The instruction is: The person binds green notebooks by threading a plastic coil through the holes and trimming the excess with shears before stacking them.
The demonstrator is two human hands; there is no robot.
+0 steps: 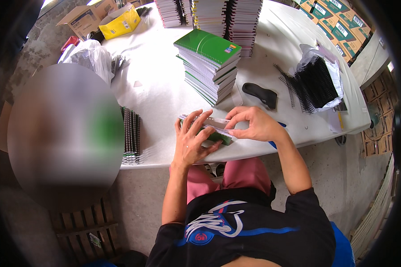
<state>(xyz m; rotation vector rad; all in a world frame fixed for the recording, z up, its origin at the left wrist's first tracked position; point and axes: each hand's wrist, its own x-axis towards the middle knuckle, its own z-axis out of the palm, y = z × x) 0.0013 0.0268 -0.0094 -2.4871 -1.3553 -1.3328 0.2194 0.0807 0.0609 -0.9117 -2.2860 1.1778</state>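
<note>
My left hand (pixel 192 141) spreads its fingers over a small green-covered notebook (pixel 223 139) at the table's near edge, gripping it with the thumb on the near side. The far end of its white pages is pinched between the thumb and fingers of my right hand (pixel 255 126). The notebook looks tilted, its pages partly hidden by my fingers. Just beyond stands a tall, uneven stack of green notebooks (pixel 207 46). By my right wrist lies a blue-handled tool (pixel 272 144), mostly covered by the arm. A black curved object (pixel 260 94) rests farther right.
Black spiral coils (pixel 318 84) lie heaped on white plastic at the right. Spiral-edged notebooks (pixel 131 133) stand left of my hands. Taller notebook stacks (pixel 209 18) rise at the back, with a yellow box (pixel 119 26) to their left. A blurred oval covers the far left.
</note>
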